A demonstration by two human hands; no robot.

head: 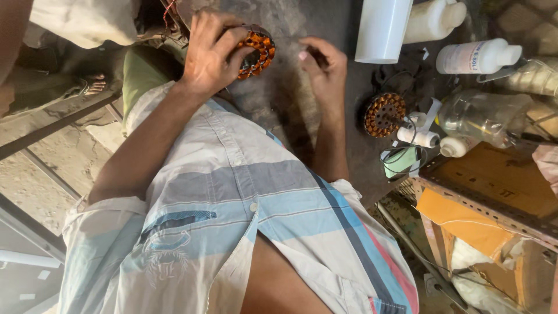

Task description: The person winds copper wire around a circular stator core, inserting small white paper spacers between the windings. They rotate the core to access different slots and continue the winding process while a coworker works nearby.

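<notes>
Closest to the camera, a striped short-sleeved shirt [244,221] in pale blue, grey and white fills the lower part of the view, and both forearms reach away from it over a dark, dusty bench [349,145]. Further out, the left hand [212,49] is clenched around a copper-wound motor stator [257,53], a ring of orange-brown coils held up off the bench, with the fingers wrapped over its outer edge. Just beside it, the right hand [322,67] is loosely curled with its fingertips pinched together near the stator; whether it holds a wire or anything else, I cannot tell. To the right on the bench lies a second wound stator [383,114], well apart from both hands. Near that one sit a small white tube [419,137], a clear plastic bottle [482,119] lying on its side, and a green-backed phone [402,160] with a cable. Beyond them stand a white bottle [478,56] and a tall white cylinder [382,29] at the far edge.
</notes>
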